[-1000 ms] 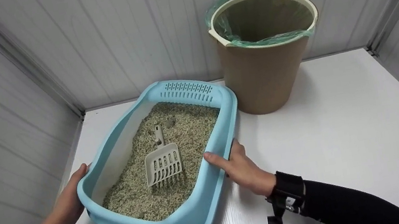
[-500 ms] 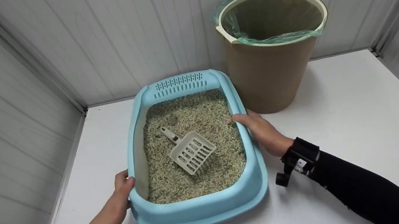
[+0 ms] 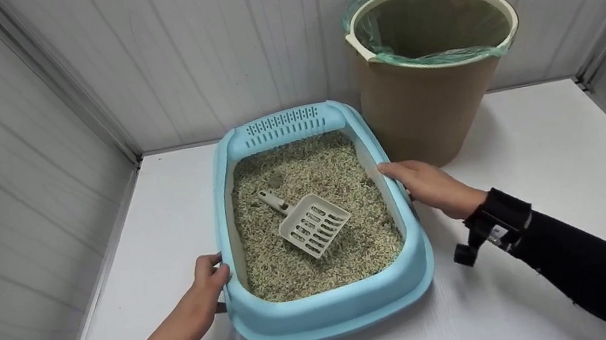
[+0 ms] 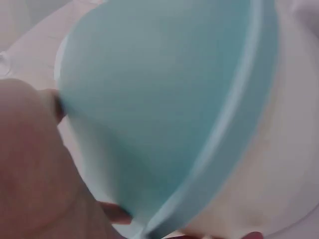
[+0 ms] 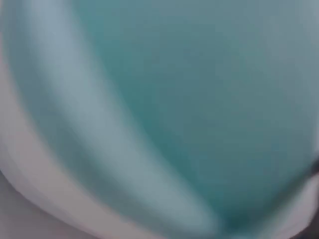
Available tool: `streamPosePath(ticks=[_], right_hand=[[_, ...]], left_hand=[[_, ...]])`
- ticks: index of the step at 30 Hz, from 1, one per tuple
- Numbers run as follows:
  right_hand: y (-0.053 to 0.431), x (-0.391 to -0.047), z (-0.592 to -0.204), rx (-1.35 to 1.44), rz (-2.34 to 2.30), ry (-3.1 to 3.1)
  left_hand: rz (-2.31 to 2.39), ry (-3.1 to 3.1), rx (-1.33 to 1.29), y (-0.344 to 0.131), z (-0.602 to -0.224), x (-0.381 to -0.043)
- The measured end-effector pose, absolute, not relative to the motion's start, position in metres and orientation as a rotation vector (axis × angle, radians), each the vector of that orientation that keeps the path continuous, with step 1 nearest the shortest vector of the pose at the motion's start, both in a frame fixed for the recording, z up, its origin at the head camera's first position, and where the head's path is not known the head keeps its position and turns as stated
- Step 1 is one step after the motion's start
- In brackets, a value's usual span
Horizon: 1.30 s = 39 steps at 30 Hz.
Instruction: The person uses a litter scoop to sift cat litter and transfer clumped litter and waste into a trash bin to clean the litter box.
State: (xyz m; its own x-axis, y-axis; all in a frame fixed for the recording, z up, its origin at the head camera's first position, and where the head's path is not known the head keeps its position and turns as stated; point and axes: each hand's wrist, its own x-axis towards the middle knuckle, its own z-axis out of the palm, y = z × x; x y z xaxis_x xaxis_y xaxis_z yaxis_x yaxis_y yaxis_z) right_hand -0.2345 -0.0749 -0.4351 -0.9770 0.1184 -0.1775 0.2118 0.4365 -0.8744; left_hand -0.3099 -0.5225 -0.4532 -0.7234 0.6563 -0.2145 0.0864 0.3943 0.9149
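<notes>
A light blue litter box (image 3: 337, 310), filled with tan pellet litter (image 3: 307, 160), stands between my hands. My left hand (image 3: 201, 295) grips its left side, thumb by the rim and fingers reaching under the edge. The right hand (image 3: 433, 186) holds the right side, with the thumb over the rim and the other fingers mostly hidden behind the wall. A beige slotted scoop (image 3: 315, 226) lies on the litter, handle toward the far left. In the left wrist view, fingertips (image 4: 115, 212) show against the box wall (image 4: 149, 89). Blurred blue wall (image 5: 199, 99) fills the right wrist view.
A brown bin (image 3: 428, 113) with a green plastic liner (image 3: 443, 57) stands close behind the box's right side. The white table (image 3: 570, 170) ends at grey panel walls (image 3: 186, 48) at the back and sides. A dark clump (image 3: 275, 180) sits in the litter.
Both hands have turned the litter box counterclockwise, swinging its near end to the right. The scoop has turned with it. The camera view has shifted slightly left.
</notes>
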Motion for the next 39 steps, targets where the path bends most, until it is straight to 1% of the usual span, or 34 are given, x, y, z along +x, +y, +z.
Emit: streamPosePath(ticks=[3, 6, 8, 10, 12, 13, 18, 22, 27, 33, 36, 39], right_hand=[[-0.081, -0.225, -0.399, 0.197, -1.192, 2.902], [-0.098, -0.229, -0.365, -0.136, -0.851, 3.142], [-0.112, -0.244, -0.349, -0.488, -0.631, 3.160], [-0.129, -0.267, -0.339, -0.795, -0.398, 3.083], [-0.149, -0.292, -0.336, -0.967, -0.135, 2.983], [-0.159, -0.304, -0.336, -1.009, -0.009, 2.940], [-0.205, -0.354, -0.356, -1.072, 0.529, 2.774], [-0.222, -0.376, -0.382, -1.178, 0.811, 2.676], [-0.226, -0.387, -0.408, -1.208, 1.026, 2.602], [-0.228, -0.390, -0.428, -1.255, 1.082, 2.576], [-0.225, -0.390, -0.429, -1.274, 1.093, 2.590], [-0.220, -0.390, -0.418, -1.264, 1.037, 2.633]], left_hand=[[1.376, 2.076, 0.570, -0.522, -0.452, -0.330], [1.418, 2.112, 0.458, -0.512, -0.450, -0.354], [1.419, 2.147, 0.410, -0.504, -0.449, -0.368], [1.406, 2.172, 0.402, -0.496, -0.448, -0.379], [1.394, 2.189, 0.398, -0.492, -0.448, -0.385], [1.389, 2.193, 0.390, -0.491, -0.449, -0.386], [1.390, 2.194, 0.360, -0.491, -0.453, -0.383], [1.409, 2.166, 0.378, -0.491, -0.454, -0.381], [1.421, 2.115, 0.386, -0.488, -0.452, -0.380], [1.403, 2.124, 0.390, -0.487, -0.451, -0.381], [1.401, 2.121, 0.380, -0.488, -0.451, -0.380], [1.397, 2.117, 0.386, -0.487, -0.450, -0.382]])
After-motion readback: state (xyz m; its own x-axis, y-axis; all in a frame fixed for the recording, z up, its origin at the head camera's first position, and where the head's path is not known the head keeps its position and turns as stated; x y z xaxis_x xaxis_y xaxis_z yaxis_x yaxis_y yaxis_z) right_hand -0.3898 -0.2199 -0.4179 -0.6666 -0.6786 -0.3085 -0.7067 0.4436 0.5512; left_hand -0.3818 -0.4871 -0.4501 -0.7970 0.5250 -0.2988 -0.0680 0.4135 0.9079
